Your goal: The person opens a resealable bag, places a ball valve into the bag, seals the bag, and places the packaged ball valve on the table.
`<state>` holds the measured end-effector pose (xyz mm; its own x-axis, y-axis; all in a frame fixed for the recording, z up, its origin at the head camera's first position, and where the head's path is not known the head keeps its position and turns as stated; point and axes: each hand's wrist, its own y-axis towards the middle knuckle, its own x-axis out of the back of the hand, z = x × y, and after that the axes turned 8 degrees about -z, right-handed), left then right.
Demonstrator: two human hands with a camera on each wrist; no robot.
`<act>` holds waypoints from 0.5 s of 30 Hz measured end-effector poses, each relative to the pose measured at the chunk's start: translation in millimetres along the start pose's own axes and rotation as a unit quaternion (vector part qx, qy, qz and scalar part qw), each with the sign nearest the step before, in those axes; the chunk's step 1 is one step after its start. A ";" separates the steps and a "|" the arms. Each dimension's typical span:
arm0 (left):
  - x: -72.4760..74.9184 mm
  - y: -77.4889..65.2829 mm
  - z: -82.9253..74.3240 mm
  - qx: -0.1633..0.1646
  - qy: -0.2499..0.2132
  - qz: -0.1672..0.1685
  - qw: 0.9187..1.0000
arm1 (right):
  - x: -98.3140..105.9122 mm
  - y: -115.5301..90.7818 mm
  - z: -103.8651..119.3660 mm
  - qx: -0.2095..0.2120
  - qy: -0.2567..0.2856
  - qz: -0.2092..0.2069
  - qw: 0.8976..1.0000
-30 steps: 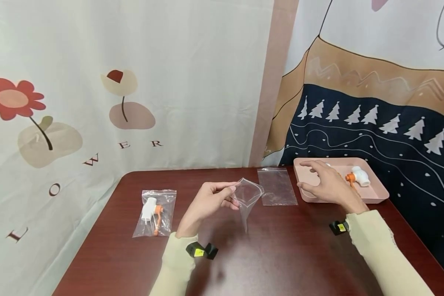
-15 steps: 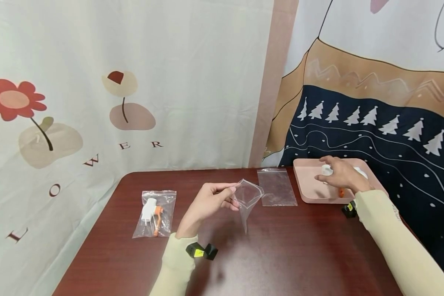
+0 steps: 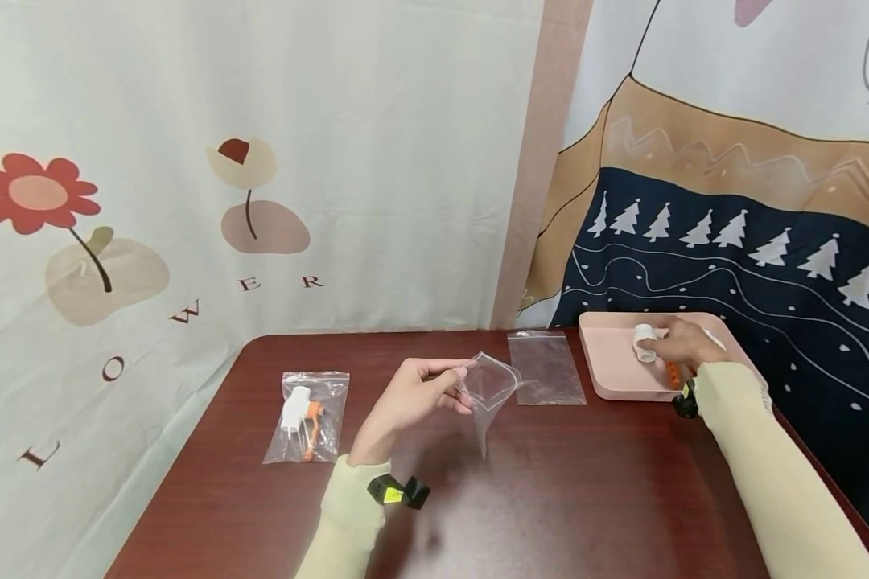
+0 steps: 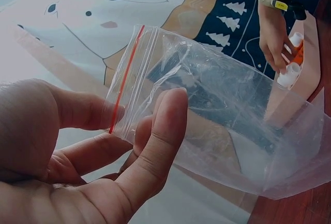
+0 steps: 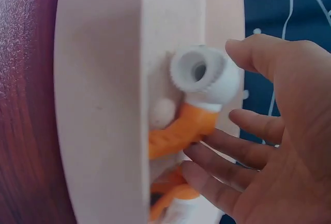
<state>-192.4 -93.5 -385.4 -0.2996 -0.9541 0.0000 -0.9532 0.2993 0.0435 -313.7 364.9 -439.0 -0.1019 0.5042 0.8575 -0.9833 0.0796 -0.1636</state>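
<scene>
A pale curtain (image 3: pixel 376 161) printed with flowers and letters hangs behind the table, and to its right a navy panel (image 3: pixel 695 269) carries a row of white trees. The table (image 3: pixel 550 498) is a dark reddish brown with a soft sheen.

Near the middle, the person's left hand (image 3: pixel 416 394) pinches a clear zip bag (image 3: pixel 492 386), the thumb and fingers closed narrowly on it near the zip end; the left wrist view shows a red line (image 4: pixel 128 79) along that end. The rest of the bag hangs to the right of the hand, above the table.

At the far right sits a pink tray (image 3: pixel 604 374). The right hand (image 3: pixel 684 342) is over it, its fingers spread fairly wide around a white-and-orange part (image 5: pixel 204 74) lying inside; whether the fingertips touch the part, I cannot tell. A second part (image 5: pixel 178 211), also white and orange, lies in the tray beside it, only partly visible.

Just left of the tray, a flat clear bag (image 3: pixel 550 370) lies at the table's far edge. On the left side of the table, a filled bag (image 3: pixel 333 394) lies flat with a similar white-and-orange piece (image 3: pixel 294 410) inside.
</scene>
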 end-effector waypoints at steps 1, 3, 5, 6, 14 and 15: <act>-0.2 -0.2 0.2 0.000 0.000 0.000 1.000 | -1.0 0.8 -1.4 -0.009 0.007 0.003 1.000; -0.6 -0.4 0.2 0.000 0.000 -0.001 1.000 | -3.3 1.9 -3.1 -0.022 0.012 0.003 1.000; -1.0 -0.7 0.2 0.000 0.001 -0.003 1.000 | -5.9 2.1 -2.6 -0.027 0.001 -0.005 1.000; -1.1 -0.8 0.1 0.000 0.002 -0.003 1.000 | -7.1 2.2 -1.6 -0.027 -0.006 -0.010 1.000; -0.6 -1.4 0.5 0.003 0.004 -0.004 1.000 | -12.4 2.0 13.2 -0.026 -0.059 -0.036 0.997; -0.6 -1.5 0.7 0.005 0.003 -0.005 1.000 | -13.4 2.2 14.1 -0.033 -0.055 -0.035 0.997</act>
<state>-190.8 -93.4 -386.1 -0.2903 -0.9569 0.0063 -0.9563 0.2904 0.0342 -316.6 346.2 -443.9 -0.0522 0.3979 0.9159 -0.9771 0.1693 -0.1292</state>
